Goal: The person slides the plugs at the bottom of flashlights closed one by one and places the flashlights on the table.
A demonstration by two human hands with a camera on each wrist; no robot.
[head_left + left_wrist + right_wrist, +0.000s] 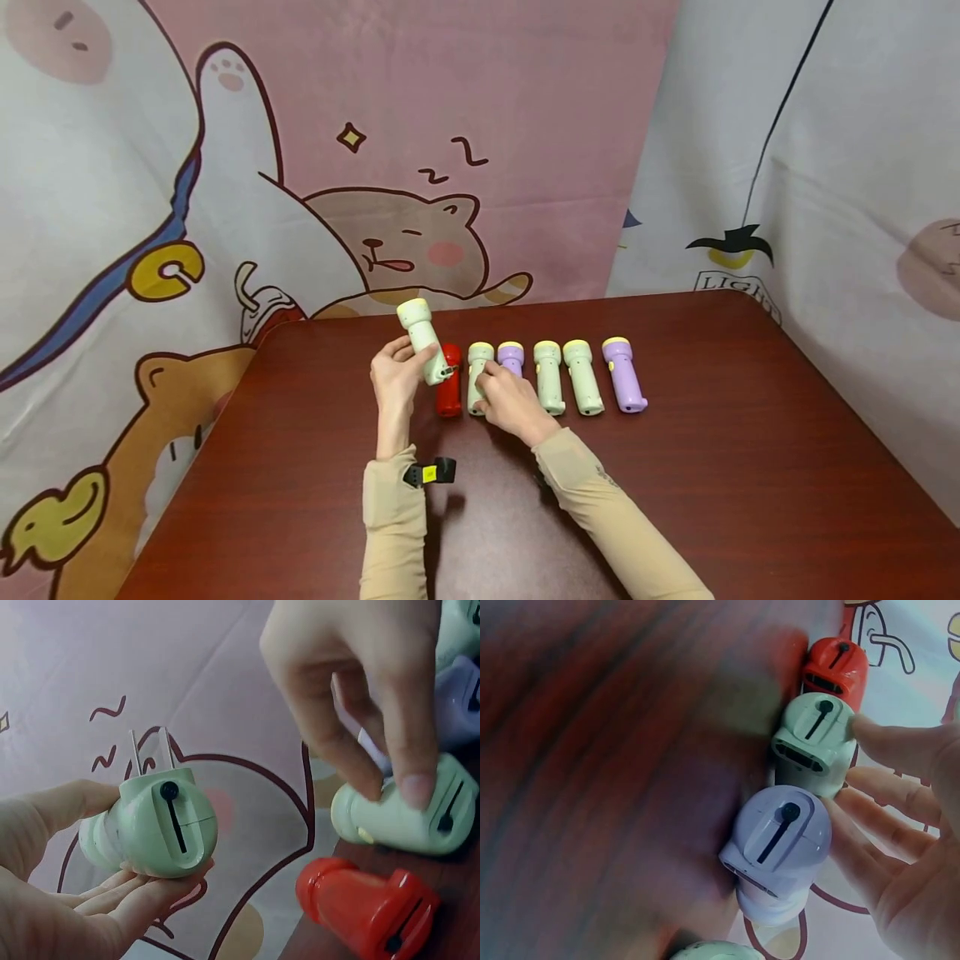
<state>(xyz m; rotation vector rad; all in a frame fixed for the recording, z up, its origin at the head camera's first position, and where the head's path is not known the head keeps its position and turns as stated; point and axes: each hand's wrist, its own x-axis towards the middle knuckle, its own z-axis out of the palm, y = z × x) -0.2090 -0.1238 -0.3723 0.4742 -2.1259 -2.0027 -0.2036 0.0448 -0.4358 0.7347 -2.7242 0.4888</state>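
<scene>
My left hand (393, 382) holds a pale green flashlight (422, 335) above the table, its wide head tilted up and away. Two metal plug prongs (168, 748) stick out of its tail end, beside a black slider in a slot. My right hand (516, 405) reaches down to another pale green flashlight (477, 360) lying in the row, thumb and fingers on either side of it. To its left lies a red flashlight (450, 398), partly behind the raised one. A purple flashlight (511, 355) lies on its right, partly covered by my right hand.
Farther right on the brown table (750, 433) lie two more pale green flashlights (549, 379) and a purple flashlight (625, 377), heads toward the back. A cartoon-printed cloth (570, 125) hangs behind the table's far edge.
</scene>
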